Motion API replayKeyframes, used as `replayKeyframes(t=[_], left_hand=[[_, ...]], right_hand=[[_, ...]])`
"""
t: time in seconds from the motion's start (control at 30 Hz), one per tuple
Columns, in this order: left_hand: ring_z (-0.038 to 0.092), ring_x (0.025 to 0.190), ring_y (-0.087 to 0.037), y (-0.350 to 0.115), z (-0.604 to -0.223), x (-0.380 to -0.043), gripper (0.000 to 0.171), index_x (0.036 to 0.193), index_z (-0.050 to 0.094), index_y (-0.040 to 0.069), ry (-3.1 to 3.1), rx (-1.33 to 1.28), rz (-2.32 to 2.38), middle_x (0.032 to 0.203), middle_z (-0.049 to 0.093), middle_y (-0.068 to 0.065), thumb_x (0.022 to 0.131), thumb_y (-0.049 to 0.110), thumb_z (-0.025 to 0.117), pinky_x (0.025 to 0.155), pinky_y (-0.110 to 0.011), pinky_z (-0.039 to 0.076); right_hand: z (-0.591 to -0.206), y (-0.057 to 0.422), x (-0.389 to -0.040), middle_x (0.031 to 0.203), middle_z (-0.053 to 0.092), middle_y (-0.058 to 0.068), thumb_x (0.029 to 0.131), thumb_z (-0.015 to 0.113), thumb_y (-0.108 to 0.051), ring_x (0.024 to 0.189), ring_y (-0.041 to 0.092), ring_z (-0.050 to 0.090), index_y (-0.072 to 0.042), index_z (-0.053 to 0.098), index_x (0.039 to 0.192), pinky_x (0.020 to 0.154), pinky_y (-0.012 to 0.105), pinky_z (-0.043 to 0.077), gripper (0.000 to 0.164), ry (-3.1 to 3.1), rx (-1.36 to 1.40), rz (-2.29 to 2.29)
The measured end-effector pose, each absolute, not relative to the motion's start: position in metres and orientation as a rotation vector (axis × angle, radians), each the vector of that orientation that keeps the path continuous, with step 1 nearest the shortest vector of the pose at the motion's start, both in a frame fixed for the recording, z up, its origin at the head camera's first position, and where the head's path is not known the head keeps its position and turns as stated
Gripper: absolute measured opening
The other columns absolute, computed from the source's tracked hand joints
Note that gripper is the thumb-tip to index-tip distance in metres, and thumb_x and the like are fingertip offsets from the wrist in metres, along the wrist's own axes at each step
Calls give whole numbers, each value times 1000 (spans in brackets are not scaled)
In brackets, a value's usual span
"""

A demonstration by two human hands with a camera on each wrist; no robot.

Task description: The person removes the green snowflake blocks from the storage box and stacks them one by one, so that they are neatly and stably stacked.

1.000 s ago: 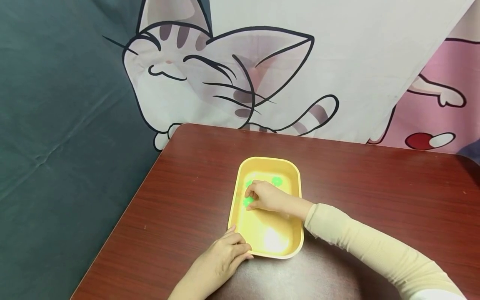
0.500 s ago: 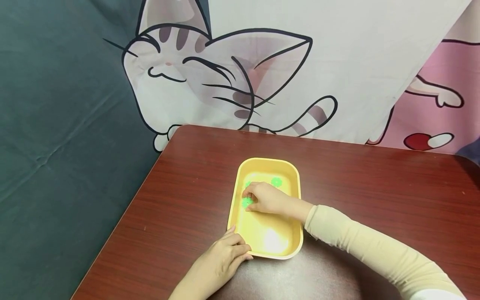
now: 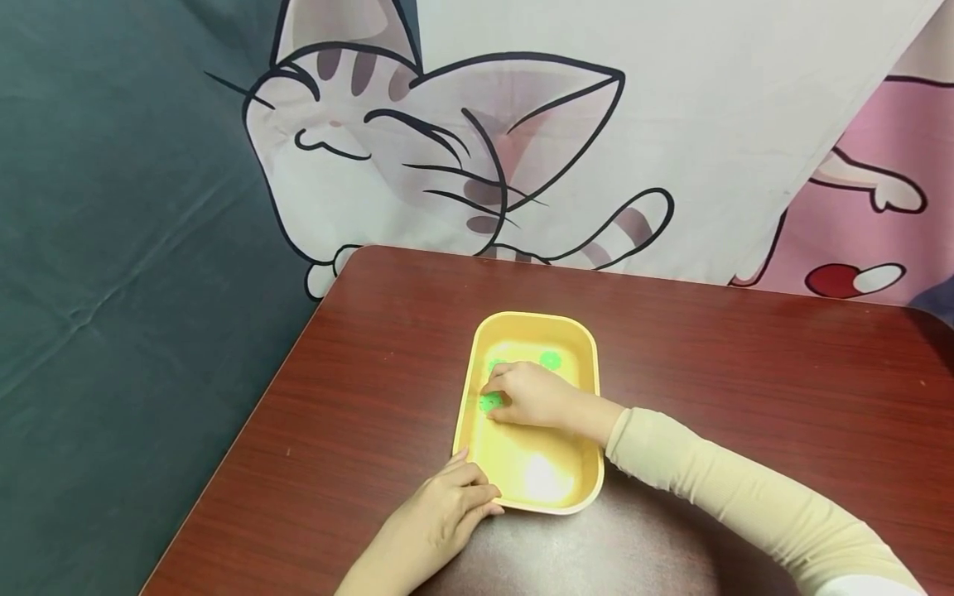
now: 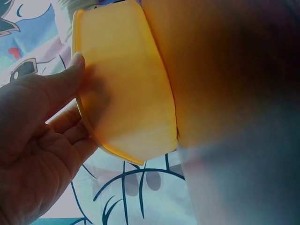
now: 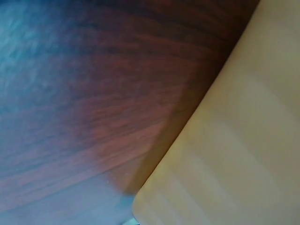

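A yellow plastic tray [image 3: 527, 503] sits on the table. My left hand [image 3: 440, 505] grips its near left corner; in the left wrist view the thumb lies at the rim of the tray [image 4: 131, 84] and the fingers curl at the rim below it. My right hand [image 3: 532, 393] reaches in over the right wall, thumb and fingers around a green flower-shaped disc [image 3: 490, 402] near the left wall. A second green disc [image 3: 551, 360] lies at the far right of the tray floor. A third disc [image 3: 495, 364] is partly hidden behind the right hand.
The reddish-brown wooden table [image 3: 745, 364] extends around the tray, mostly to the right. Behind it hangs a cloth with a cartoon cat [image 3: 358, 165]. The right wrist view shows the tray's side wall [image 5: 225, 154] against the tabletop.
My right fingers have shifted slightly to the left around the green disc, which now looks a little tilted. My left hand keeps its hold on the tray.
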State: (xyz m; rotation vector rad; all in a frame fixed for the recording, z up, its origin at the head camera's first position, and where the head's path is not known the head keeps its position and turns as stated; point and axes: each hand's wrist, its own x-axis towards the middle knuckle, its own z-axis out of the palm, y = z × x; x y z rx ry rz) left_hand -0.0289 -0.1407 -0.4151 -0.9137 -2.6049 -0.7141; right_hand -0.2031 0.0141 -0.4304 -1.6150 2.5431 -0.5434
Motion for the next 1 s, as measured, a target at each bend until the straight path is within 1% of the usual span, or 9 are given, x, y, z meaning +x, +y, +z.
replayKeyframes(t=[0.2, 0.33, 0.47, 0.57, 0.63, 0.73, 0.87, 1.0], left_hand=[[55, 76, 1, -140, -414, -30, 5, 80, 68, 15, -2589, -923, -705, 78, 53, 9, 83, 19, 69, 105, -38, 44], [54, 76, 1, -140, -413, -30, 5, 80, 68, 15, -2602, -921, -704, 78, 53, 9, 82, 19, 70, 105, -38, 44], [55, 76, 2, -141, -413, -29, 5, 81, 69, 14, -2613, -924, -708, 79, 54, 9, 82, 19, 70, 106, -38, 44], [55, 76, 2, -141, -412, -29, 5, 82, 69, 14, -2613, -928, -708, 79, 54, 9, 82, 19, 70, 106, -37, 43], [55, 75, 2, -141, -412, -29, 5, 82, 69, 14, -2607, -932, -704, 79, 54, 9, 82, 19, 70, 106, -37, 43], [55, 76, 2, -141, -413, -29, 4, 82, 69, 14, -2593, -935, -700, 79, 54, 9, 82, 18, 70, 106, -37, 44], [54, 76, 2, -140, -413, -30, 4, 82, 69, 14, -2576, -941, -704, 79, 53, 9, 83, 18, 69, 106, -37, 44], [53, 75, 1, -140, -413, -30, 5, 82, 69, 14, -2583, -942, -717, 79, 52, 9, 85, 18, 67, 106, -38, 43]], right_hand=[[-429, 15, -203, 90, 64, -1, 78, 72, -28, 75, 8, 59, -8, 70, 94, 67, 18, 55, 26, 2545, -1633, -517], [-428, 16, -204, 88, 63, -2, 76, 71, -28, 74, 7, 58, -8, 69, 93, 67, 15, 54, 26, 2522, -1635, -557], [-425, 20, -206, 86, 61, -5, 75, 71, -26, 71, 5, 55, -10, 68, 92, 62, 12, 51, 23, 2508, -1614, -642], [-420, 26, -206, 86, 60, -5, 76, 71, -24, 72, 6, 56, -11, 67, 92, 62, 13, 51, 21, 2504, -1615, -693], [-417, 31, -206, 88, 61, -5, 77, 71, -23, 75, 6, 59, -11, 67, 95, 65, 14, 53, 22, 2502, -1616, -728], [-411, 39, -205, 91, 63, -7, 77, 72, -25, 76, 6, 60, -13, 67, 98, 67, 16, 54, 25, 2537, -1625, -745], [-405, 50, -202, 91, 63, -9, 76, 74, -27, 75, 4, 59, -15, 67, 99, 65, 16, 53, 27, 2589, -1619, -759], [-399, 65, -199, 93, 62, -8, 76, 73, -22, 76, 8, 59, -12, 67, 101, 65, 18, 53, 28, 2592, -1588, -842]])
